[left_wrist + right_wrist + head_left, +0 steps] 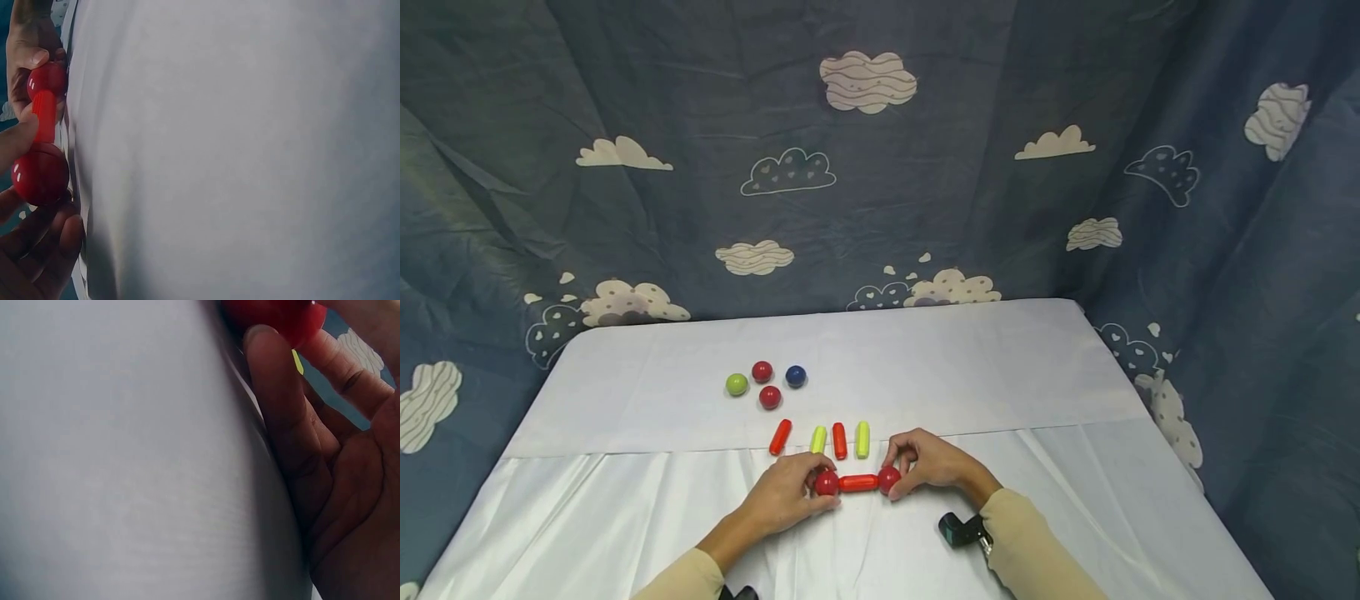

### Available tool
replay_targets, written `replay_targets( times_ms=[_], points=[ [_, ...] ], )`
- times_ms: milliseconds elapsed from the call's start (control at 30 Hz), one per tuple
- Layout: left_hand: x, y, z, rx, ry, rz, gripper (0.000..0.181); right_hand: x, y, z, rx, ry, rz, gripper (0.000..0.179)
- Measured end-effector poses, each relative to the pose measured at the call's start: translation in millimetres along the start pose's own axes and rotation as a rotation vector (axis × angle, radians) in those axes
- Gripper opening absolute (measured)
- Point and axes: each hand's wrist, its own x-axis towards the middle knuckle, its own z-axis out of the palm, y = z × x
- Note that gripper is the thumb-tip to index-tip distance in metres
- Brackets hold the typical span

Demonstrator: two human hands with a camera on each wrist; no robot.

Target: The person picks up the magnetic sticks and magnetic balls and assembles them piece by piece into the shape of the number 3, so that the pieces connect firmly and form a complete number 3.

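One red rod (858, 483) bridges the left red ball (827, 483), gripped by the left hand (784, 490), and the right red ball (889, 477), pinched by the right hand (934, 460), over a white tablecloth (985, 375).

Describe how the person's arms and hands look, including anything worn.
The left hand and right hand are ungloved. The left sleeve and right sleeve are beige. Beside the right sleeve is a small black device with a silvery metal part; a dark piece partly shows beside the left sleeve.
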Motion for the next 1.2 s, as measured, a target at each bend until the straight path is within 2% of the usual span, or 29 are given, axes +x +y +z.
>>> replay_targets(
  times_ms=[233, 400, 500, 667, 933, 1200],
  points=[
    [2.4, 4.8, 4.1, 0.08, 0.017, 0.053, 0.025, -1.2, -2, 1, -0.019, 0.013, 0.003, 0.028],
    [5.0, 7.6, 9.5, 0.082, 0.046, 0.096, 0.017, -1.6, -2, 2, -0.029, 0.022, 0.008, 0.028],
    [5.6, 8.9, 12.6, 0.071, 0.04, 0.106, 0.015, -2.5, -1, 4, -0.022, 0.024, 0.002, 0.029],
    [7.6, 9.3, 14.1, 0.047, 0.002, 0.089, 0.018, -2.0, -2, 6, -0.03, 0.025, -0.006, 0.029],
    [10.6, 9.2, 10.9, -0.011, -0.03, 0.059, 0.019, -0.9, -10, 1, -0.108, -0.004, 0.038, 0.03],
    [13.6, 10.0, 9.2, -0.038, -0.047, 0.055, 0.018, 6.2, -18, -12, -0.042, -0.07, 0.051, 0.028]
  ],
)
